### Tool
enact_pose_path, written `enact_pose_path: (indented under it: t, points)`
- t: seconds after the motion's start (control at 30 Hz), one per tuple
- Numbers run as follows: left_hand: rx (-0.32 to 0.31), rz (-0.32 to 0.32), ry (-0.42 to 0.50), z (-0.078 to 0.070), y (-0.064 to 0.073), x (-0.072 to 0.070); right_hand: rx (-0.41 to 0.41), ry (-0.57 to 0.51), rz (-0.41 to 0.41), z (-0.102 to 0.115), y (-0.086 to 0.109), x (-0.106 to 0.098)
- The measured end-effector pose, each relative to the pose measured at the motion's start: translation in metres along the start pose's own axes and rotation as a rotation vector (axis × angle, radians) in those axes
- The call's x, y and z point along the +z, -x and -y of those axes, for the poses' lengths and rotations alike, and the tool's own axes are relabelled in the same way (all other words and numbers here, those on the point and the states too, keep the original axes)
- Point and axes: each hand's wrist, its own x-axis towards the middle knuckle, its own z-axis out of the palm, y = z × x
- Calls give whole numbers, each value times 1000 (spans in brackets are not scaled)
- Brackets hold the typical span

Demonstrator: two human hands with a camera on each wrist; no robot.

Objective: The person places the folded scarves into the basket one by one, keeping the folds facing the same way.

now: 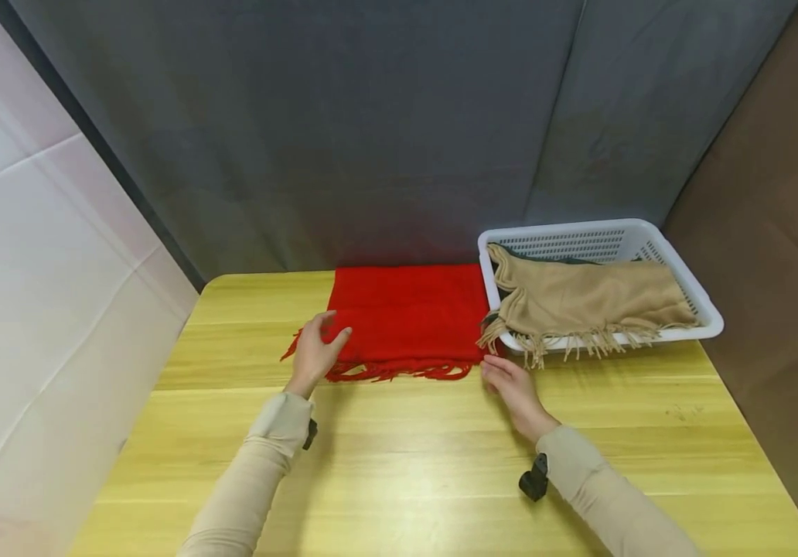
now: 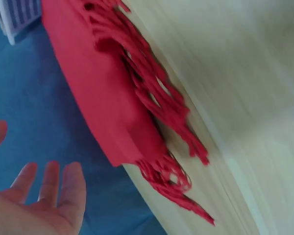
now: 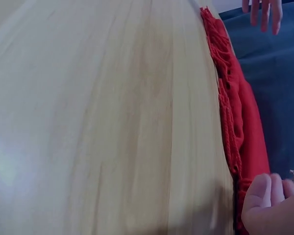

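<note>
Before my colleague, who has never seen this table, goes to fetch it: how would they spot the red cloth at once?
Look along the wooden table's far edge to the white basket at the right. Just left of it lies the red cloth, folded, fringed along the near edge. Bright red sets it apart from the tan cloth inside the basket.

A white slatted basket (image 1: 707, 329) is standing on the far right part of the counter (image 1: 399, 472). A folded beige scarf (image 1: 594, 294) is lying inside it, its layers bunching at the left end and its fringe (image 1: 597, 339) hanging over the near rim. Behind that, a dark cloth (image 1: 569, 261) is peeking out. The counter's pale yellow wood is catching a glare near the front, and faint dark marks (image 1: 683, 412) are showing below the basket. Grey fabric (image 1: 343, 139) is hanging behind, white fabric (image 1: 58, 255) is flanking the left, and brown fabric (image 1: 782, 232) the right.
</note>
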Motion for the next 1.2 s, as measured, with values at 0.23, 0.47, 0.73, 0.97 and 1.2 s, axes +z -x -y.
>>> enact_pose_path:
  t: [0.23, 0.47, 0.73, 0.97, 1.2]
  points:
    - [-53, 94, -86, 11, -16, -6, 76, -94, 16, 2, -9, 4]
    - [-191, 191, -112, 19, -25, -8, 165, -295, 63, 8, -8, 6]
    - [-389, 243, 30, 30, -34, -5, 172, -449, -127, -22, -39, 1]
    - [-462, 211, -93, 41, -37, 1, 163, -408, -204, -10, -34, 10]
    - [-422, 217, -222, 63, -54, 16, 160, -383, -135, 15, -21, 17]
